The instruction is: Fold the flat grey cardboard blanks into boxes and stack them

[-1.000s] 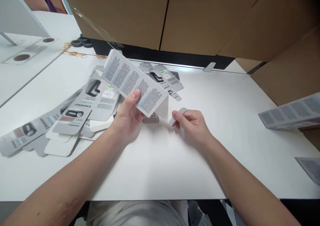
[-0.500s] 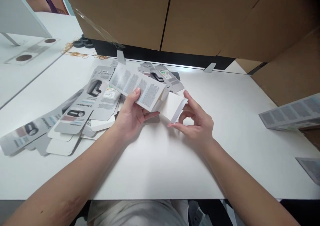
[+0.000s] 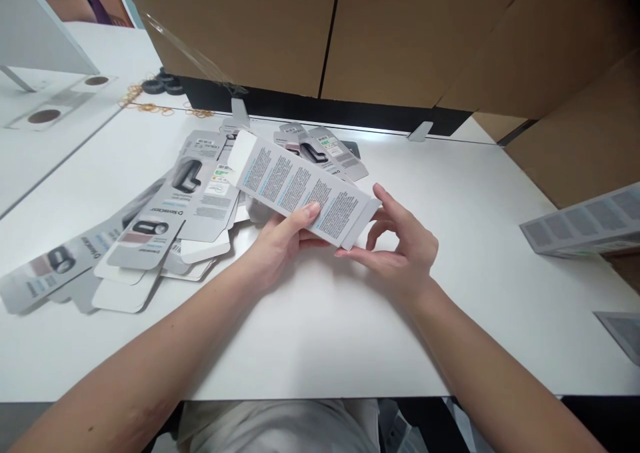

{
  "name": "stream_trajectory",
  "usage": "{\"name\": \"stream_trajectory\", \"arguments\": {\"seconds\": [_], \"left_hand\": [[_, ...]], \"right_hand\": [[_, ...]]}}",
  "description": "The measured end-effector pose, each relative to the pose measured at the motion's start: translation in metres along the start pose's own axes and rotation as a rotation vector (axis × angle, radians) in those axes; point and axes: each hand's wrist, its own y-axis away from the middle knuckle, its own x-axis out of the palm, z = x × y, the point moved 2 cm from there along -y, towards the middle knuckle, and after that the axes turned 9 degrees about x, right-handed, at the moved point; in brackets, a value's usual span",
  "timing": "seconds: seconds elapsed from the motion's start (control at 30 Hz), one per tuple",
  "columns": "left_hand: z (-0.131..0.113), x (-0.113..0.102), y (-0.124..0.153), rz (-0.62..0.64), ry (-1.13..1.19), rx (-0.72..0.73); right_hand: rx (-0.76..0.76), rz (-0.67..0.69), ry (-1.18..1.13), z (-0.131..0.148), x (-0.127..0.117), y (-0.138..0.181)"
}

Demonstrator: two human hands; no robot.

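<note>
A grey printed carton (image 3: pixel 300 189) hangs above the white table (image 3: pixel 320 333), tilted down to the right. My left hand (image 3: pixel 283 243) grips it from below, thumb on the printed face. My right hand (image 3: pixel 400 246) touches the carton's right end, with its fingers curled around the end flap. A heap of flat grey cartons (image 3: pixel 165 219) lies to the left of both hands.
Brown cardboard walls (image 3: pixel 400 39) stand along the back and right. More flat cartons (image 3: pixel 585 229) lie at the right edge. Rubber bands (image 3: pixel 150 106) and black rings (image 3: pixel 163 86) sit at the back left. A person's arm (image 3: pixel 75 3) shows at the top left.
The carton has dropped from a steep tilt to a flatter pose. Its end panel has folded in. My right hand has moved from a small flap up to the carton's right end.
</note>
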Motion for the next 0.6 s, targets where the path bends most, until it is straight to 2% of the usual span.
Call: {"name": "stream_trajectory", "arguments": {"seconds": [0.23, 0.43, 0.6], "left_hand": [[-0.0030, 0.0019, 0.0003, 0.041, -0.026, -0.039], [-0.0024, 0.0010, 0.0001, 0.011, -0.042, -0.015], [-0.0008, 0.0016, 0.0010, 0.035, -0.045, -0.034]], "right_hand": [[-0.096, -0.004, -0.016, 0.0054, -0.0022, -0.0016], [-0.027, 0.001, -0.029, 0.0087, -0.0008, -0.0022], [-0.090, -0.008, -0.069, 0.0068, -0.0026, -0.0051]]}}
